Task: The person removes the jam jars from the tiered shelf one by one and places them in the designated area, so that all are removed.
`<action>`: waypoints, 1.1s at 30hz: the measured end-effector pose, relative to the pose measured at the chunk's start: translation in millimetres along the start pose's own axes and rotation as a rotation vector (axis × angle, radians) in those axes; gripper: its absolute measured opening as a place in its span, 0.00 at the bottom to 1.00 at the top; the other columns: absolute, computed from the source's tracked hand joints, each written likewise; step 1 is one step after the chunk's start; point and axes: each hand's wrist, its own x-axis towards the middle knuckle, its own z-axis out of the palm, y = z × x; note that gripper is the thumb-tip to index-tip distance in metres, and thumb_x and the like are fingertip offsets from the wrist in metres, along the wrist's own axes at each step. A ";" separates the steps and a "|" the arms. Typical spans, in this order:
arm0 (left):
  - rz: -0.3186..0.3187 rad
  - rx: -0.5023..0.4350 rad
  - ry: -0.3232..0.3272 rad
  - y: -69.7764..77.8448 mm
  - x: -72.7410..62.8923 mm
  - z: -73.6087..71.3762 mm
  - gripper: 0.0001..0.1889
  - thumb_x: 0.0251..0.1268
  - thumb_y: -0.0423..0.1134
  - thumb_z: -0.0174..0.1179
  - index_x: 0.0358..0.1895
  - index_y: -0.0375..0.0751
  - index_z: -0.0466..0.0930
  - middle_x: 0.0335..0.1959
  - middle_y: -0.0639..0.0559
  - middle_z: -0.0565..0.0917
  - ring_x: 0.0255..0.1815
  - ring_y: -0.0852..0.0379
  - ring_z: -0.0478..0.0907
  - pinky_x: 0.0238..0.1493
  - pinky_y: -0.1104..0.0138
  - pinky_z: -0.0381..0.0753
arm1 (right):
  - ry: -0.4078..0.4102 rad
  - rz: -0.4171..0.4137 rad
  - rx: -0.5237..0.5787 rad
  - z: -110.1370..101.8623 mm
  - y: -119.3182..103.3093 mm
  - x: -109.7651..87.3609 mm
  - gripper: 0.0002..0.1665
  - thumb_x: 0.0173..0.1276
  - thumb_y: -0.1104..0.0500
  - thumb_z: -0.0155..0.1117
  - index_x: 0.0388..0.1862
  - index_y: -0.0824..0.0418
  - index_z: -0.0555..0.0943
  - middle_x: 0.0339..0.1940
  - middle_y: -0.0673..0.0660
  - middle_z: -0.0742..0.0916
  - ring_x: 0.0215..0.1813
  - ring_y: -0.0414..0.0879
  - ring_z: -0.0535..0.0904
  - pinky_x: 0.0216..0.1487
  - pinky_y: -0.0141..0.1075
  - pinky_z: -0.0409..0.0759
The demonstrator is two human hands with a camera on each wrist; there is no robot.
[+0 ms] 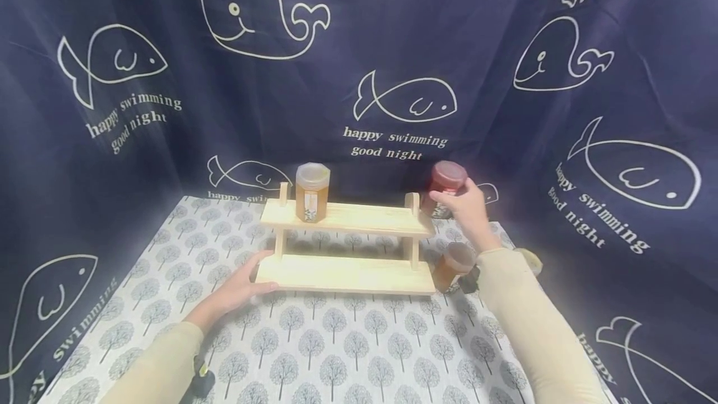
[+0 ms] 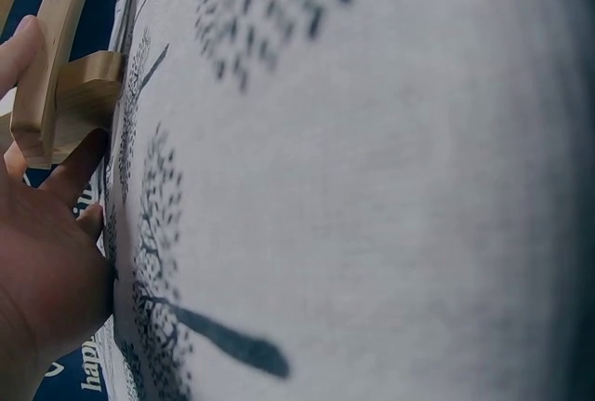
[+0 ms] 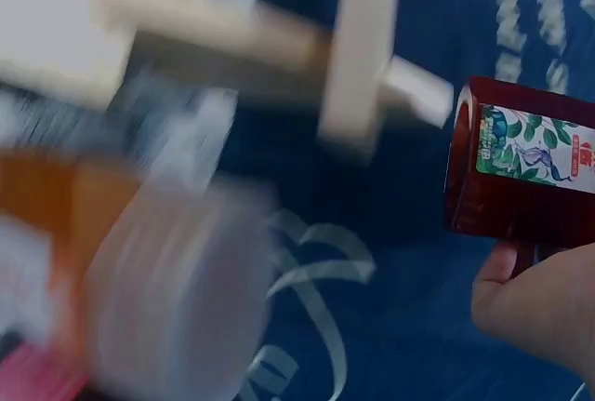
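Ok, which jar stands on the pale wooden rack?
The amber, whitish-lidded jar on the upper shelf; the dark red jar is in the right hand, another amber jar beside the rack.

Your left sleeve (image 1: 154, 363) and right sleeve (image 1: 527, 326) are plain, long and pale cream. A small, dark, blurred piece (image 1: 204, 382) shows beside the left cuff (image 1: 191, 334); your left hand (image 1: 244, 283) and right hand (image 1: 464, 203) are bare.

Cloth-covered table (image 1: 336, 360), white with grey tree print; on it, one two-tier pale-wood rack (image 1: 348, 272). Upright on the rack's upper shelf (image 1: 364, 218), toward its left end, one amber jar (image 1: 312, 201); on the table, just beside the rack's right end, a second amber jar (image 1: 447, 272).
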 end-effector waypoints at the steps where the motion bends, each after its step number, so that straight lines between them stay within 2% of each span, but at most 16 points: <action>1: -0.001 0.000 0.000 -0.7 0.0 -0.1 0.49 0.61 0.55 0.68 0.81 0.50 0.49 0.80 0.37 0.55 0.77 0.30 0.53 0.71 0.29 0.46 | 0.000 0.019 -0.020 -7.2 7.4 0.2 0.41 0.58 0.52 0.80 0.66 0.66 0.73 0.55 0.63 0.84 0.51 0.45 0.80 0.57 0.34 0.77; 4: 0.000 0.003 0.002 -2.7 -0.3 -0.1 0.49 0.61 0.55 0.68 0.81 0.50 0.49 0.80 0.37 0.55 0.77 0.31 0.53 0.70 0.29 0.46 | -0.018 0.080 -0.106 -24.4 29.3 -1.2 0.43 0.58 0.51 0.79 0.68 0.67 0.72 0.57 0.65 0.83 0.54 0.51 0.79 0.61 0.40 0.75; 8: 0.006 -0.009 0.001 -5.8 0.1 1.0 0.49 0.62 0.54 0.68 0.81 0.49 0.50 0.79 0.37 0.56 0.76 0.31 0.55 0.71 0.30 0.47 | -0.070 0.149 -0.142 -35.4 58.4 -4.7 0.44 0.59 0.53 0.78 0.70 0.69 0.70 0.60 0.71 0.81 0.61 0.61 0.76 0.68 0.52 0.71; 12: 0.008 -0.021 0.002 -7.2 -0.4 4.0 0.48 0.62 0.53 0.68 0.80 0.47 0.51 0.79 0.37 0.56 0.76 0.31 0.55 0.71 0.30 0.48 | -0.109 0.180 -0.157 -36.3 78.9 -7.7 0.44 0.60 0.56 0.77 0.70 0.72 0.68 0.61 0.73 0.80 0.63 0.64 0.75 0.72 0.55 0.67; 20: 0.010 -0.031 -0.004 -8.4 0.1 8.7 0.48 0.62 0.51 0.69 0.81 0.48 0.50 0.79 0.36 0.57 0.74 0.31 0.59 0.70 0.30 0.51 | -0.154 0.166 -0.216 -35.7 92.6 -8.2 0.45 0.56 0.60 0.79 0.68 0.74 0.69 0.60 0.74 0.80 0.61 0.65 0.77 0.69 0.54 0.71; 24: -0.003 -0.034 0.002 -4.4 -1.6 7.4 0.49 0.61 0.52 0.70 0.81 0.50 0.51 0.79 0.37 0.56 0.75 0.32 0.58 0.71 0.30 0.50 | -0.195 0.144 -0.248 -36.3 97.0 -4.4 0.44 0.54 0.60 0.80 0.65 0.76 0.71 0.47 0.71 0.87 0.46 0.61 0.85 0.56 0.49 0.81; 27: -0.003 -0.042 0.007 -1.8 -2.8 5.9 0.48 0.61 0.50 0.70 0.80 0.49 0.50 0.78 0.36 0.57 0.74 0.32 0.60 0.70 0.30 0.52 | -0.236 0.123 -0.289 -36.5 100.1 -0.9 0.41 0.53 0.58 0.81 0.61 0.76 0.73 0.36 0.64 0.89 0.36 0.53 0.86 0.48 0.43 0.82; 30: 0.006 -0.055 0.002 0.1 -3.5 4.7 0.48 0.62 0.47 0.69 0.80 0.48 0.50 0.77 0.35 0.59 0.70 0.33 0.66 0.69 0.31 0.56 | -0.262 0.114 -0.357 -36.2 103.4 1.8 0.42 0.53 0.56 0.82 0.60 0.76 0.73 0.38 0.63 0.89 0.39 0.52 0.85 0.52 0.45 0.81; 33: 0.010 -0.061 0.002 0.2 -2.8 3.8 0.48 0.62 0.47 0.69 0.80 0.48 0.50 0.76 0.34 0.61 0.68 0.34 0.68 0.69 0.31 0.59 | -0.272 0.135 -0.402 -34.3 106.9 3.7 0.47 0.53 0.55 0.82 0.62 0.80 0.70 0.47 0.72 0.85 0.47 0.62 0.84 0.57 0.53 0.79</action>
